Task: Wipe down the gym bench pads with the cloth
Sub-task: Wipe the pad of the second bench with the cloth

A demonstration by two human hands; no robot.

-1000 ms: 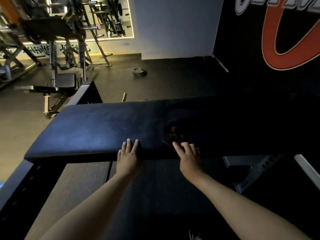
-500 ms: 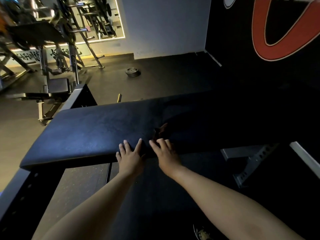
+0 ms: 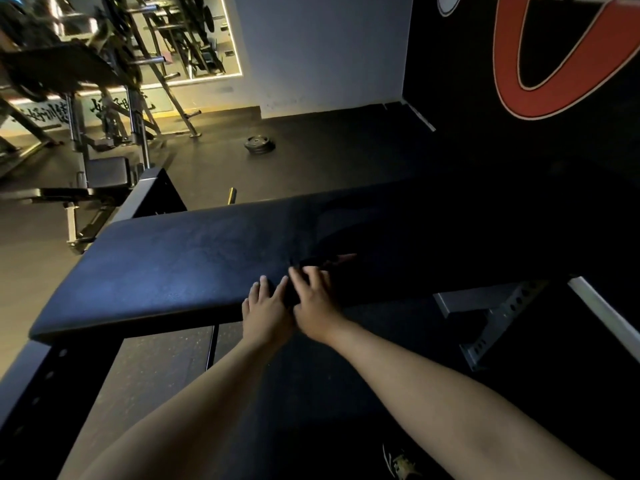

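Observation:
A long black bench pad [image 3: 180, 268] runs across the view, its right half lost in shadow. My left hand [image 3: 266, 308] rests flat on the pad's near edge with straight fingers. My right hand [image 3: 315, 299] lies right beside it, touching it, with fingers spread flat and pressing on a dark cloth [image 3: 332, 263]. The cloth is hard to tell from the pad; a small reddish edge of it shows past my right fingertips.
The bench's black steel frame [image 3: 41, 375] stands at the lower left and a grey perforated bracket [image 3: 498, 317] at the right. A weight plate [image 3: 259, 145] lies on the floor beyond. Other gym machines [image 3: 100, 168] stand at the far left, and a dark wall with a red logo [image 3: 554, 64] at the right.
My right hand has slid left along the pad's near edge with the cloth until it meets my left hand. My left hand has stayed in place.

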